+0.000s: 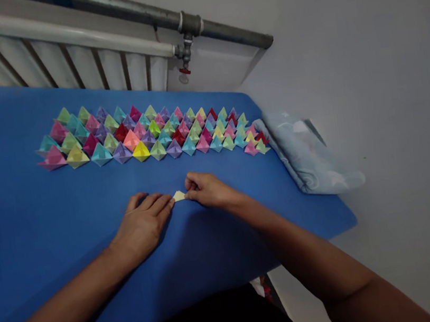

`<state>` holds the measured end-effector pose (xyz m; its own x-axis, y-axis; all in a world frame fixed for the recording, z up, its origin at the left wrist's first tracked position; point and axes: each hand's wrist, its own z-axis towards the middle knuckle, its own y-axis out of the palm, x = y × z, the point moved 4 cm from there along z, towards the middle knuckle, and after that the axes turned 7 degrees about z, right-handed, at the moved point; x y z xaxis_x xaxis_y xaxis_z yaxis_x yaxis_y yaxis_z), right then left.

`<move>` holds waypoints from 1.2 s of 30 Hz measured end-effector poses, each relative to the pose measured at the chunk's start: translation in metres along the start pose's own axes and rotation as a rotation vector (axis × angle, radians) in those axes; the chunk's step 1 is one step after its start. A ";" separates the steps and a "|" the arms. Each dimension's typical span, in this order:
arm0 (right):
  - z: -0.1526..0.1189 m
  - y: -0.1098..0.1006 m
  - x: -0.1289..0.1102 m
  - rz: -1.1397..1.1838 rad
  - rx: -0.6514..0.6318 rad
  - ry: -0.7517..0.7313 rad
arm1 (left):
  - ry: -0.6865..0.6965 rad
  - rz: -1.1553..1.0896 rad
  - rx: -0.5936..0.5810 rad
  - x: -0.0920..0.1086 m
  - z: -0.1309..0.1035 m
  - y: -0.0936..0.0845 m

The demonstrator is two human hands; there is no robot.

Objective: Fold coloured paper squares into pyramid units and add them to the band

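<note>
A small pale yellow folded paper (pixel 179 195) lies on the blue surface between my hands. My left hand (pixel 145 217) rests flat on the surface with its fingers spread a little, the fingertips touching the paper's left end. At the paper's right end, my right hand (pixel 203 188) has its fingers curled in, with thumb and fingertips pinching the corner. Beyond my hands stand rows of folded paper boats in many colours, such as a bright yellow one (pixel 140 151) and a pink one (pixel 53 158) at the left end.
A folded light blue patterned cloth (pixel 302 154) lies at the right end of the blue table (pixel 84 200). Behind the table are a white radiator (pixel 77 63), a grey pipe (pixel 229 31) and a red-handled valve (pixel 185 71). A wall stands at the right.
</note>
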<state>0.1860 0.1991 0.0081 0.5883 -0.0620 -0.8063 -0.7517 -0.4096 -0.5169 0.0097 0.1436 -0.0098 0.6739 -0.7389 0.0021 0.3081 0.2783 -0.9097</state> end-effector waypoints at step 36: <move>-0.008 0.002 0.005 -0.062 -0.033 -0.473 | -0.333 -0.453 -0.064 -0.019 0.041 -0.005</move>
<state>0.1898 0.1903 0.0056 0.4254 0.3813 -0.8207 -0.7050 -0.4290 -0.5647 0.0223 0.1814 0.0120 0.6625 -0.5397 0.5195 0.5815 -0.0667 -0.8108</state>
